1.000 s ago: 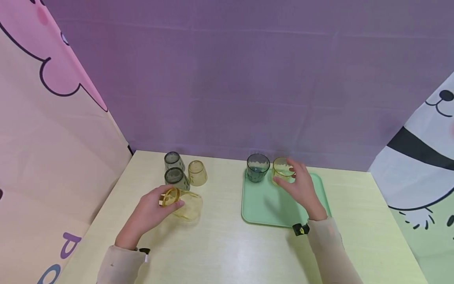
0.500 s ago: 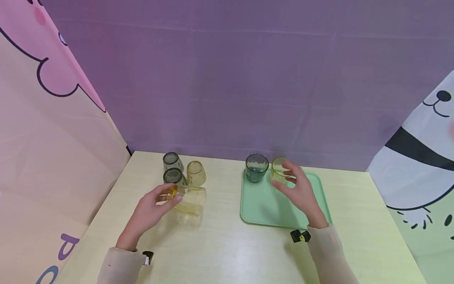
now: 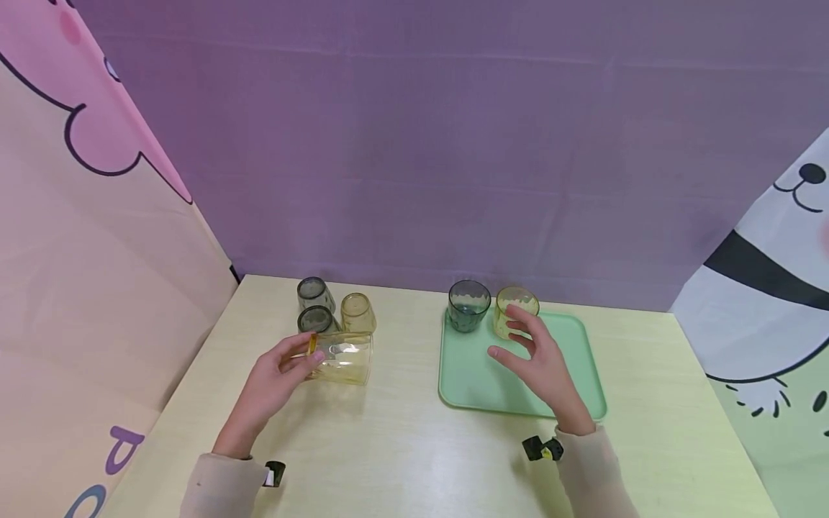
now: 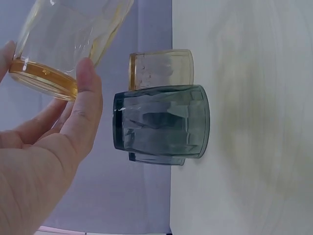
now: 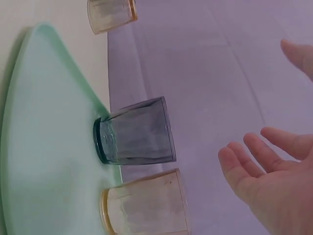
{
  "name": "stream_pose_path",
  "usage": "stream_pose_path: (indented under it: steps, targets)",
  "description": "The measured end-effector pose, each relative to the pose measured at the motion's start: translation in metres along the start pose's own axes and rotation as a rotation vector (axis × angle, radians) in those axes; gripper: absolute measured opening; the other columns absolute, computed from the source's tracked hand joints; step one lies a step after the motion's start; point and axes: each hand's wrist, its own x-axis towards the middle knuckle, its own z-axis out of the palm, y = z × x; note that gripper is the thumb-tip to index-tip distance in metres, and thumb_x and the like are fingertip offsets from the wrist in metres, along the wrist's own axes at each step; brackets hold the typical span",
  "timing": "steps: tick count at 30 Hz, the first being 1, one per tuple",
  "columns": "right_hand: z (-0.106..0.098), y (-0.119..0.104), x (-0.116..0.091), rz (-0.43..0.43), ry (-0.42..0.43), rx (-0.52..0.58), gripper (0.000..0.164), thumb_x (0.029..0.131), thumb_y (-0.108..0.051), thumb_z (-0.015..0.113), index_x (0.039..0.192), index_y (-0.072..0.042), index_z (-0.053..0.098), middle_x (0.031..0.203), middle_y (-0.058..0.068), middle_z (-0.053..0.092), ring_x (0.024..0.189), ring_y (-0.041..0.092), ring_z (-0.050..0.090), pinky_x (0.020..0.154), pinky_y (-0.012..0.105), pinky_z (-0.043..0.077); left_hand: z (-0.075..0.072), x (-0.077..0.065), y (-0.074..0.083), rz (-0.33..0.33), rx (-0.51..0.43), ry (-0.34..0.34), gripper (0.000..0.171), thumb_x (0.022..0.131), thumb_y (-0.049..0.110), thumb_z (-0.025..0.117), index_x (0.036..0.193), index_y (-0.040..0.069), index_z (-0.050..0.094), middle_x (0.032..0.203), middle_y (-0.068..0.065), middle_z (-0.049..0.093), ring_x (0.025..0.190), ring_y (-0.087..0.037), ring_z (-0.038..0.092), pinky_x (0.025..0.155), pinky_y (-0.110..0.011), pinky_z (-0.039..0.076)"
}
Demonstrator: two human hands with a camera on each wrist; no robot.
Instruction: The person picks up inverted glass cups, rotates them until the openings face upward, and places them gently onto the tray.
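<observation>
My left hand pinches an amber glass by its thick base, the glass lying sideways in the air with its mouth to the right. Just behind it, two grey glasses and another amber glass stand upside down on the table. On the right, my right hand is held over the green tray, fingers spread and holding nothing. Close to its fingertips an upright amber glass stands on the tray. Beside that one is an upright grey glass at the tray's back left corner.
The pale table ends at a purple cloth hanging behind it. Printed cloths hang at both sides, a pink one on the left and a panda print on the right.
My right hand has let go of the amber glass on the tray and drawn back toward me. My left hand has turned its glass from tilted to nearly level.
</observation>
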Motion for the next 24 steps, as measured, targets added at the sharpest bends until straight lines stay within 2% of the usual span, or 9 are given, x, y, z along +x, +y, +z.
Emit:
stream_pose_path:
  steps: [3,7,10,13,19,24]
  targets:
    - [0.003,0.0,-0.002,-0.033,-0.016,0.015,0.075,0.084,0.001,0.079,0.149,-0.009,0.043,0.144,0.011,0.045,0.128,0.033,0.044,0.108,0.043,0.041,0.001,0.0,0.001,-0.005,-0.038,0.004,0.064,0.099,0.035,0.066,0.148,0.001,0.042,0.142,-0.024,0.048,0.12,-0.031,0.059,0.088,-0.032,0.056]
    - [0.007,-0.001,-0.004,-0.072,-0.022,0.044,0.077,0.083,0.007,0.078,0.15,-0.007,0.041,0.142,0.012,0.046,0.128,0.031,0.045,0.108,0.038,0.041,0.003,0.0,0.0,-0.009,-0.115,0.007,0.063,0.1,0.033,0.064,0.149,0.001,0.041,0.14,-0.023,0.05,0.114,-0.018,0.061,0.088,-0.029,0.056]
    - [0.011,-0.003,-0.005,-0.103,-0.032,0.069,0.078,0.082,0.011,0.076,0.15,-0.004,0.04,0.142,0.014,0.046,0.128,0.029,0.046,0.109,0.041,0.04,0.006,0.001,-0.003,-0.003,-0.185,0.006,0.062,0.101,0.03,0.063,0.149,-0.001,0.04,0.138,-0.023,0.052,0.11,-0.011,0.062,0.089,-0.029,0.055]
    - [0.014,-0.005,-0.005,-0.132,-0.054,0.09,0.079,0.081,0.013,0.076,0.15,-0.003,0.04,0.143,0.015,0.045,0.13,0.029,0.046,0.109,0.042,0.04,0.011,0.0,-0.003,0.017,-0.267,-0.002,0.059,0.103,0.026,0.06,0.149,-0.003,0.038,0.136,-0.019,0.054,0.11,-0.011,0.062,0.091,-0.029,0.055]
    - [0.022,-0.008,-0.005,-0.165,-0.086,0.129,0.081,0.08,0.015,0.075,0.15,-0.004,0.039,0.145,0.014,0.043,0.132,0.029,0.043,0.11,0.044,0.038,0.019,-0.002,-0.002,0.071,-0.425,-0.006,0.051,0.105,0.02,0.055,0.146,-0.007,0.039,0.121,-0.002,0.063,0.106,-0.012,0.063,0.088,-0.029,0.056]
    - [0.028,-0.008,-0.006,-0.179,-0.113,0.134,0.081,0.08,0.015,0.075,0.151,-0.003,0.038,0.146,0.015,0.041,0.133,0.032,0.042,0.111,0.048,0.037,0.025,-0.003,-0.002,0.104,-0.49,-0.02,0.049,0.107,0.021,0.052,0.145,-0.008,0.041,0.12,0.0,0.063,0.106,-0.013,0.063,0.089,-0.03,0.055]
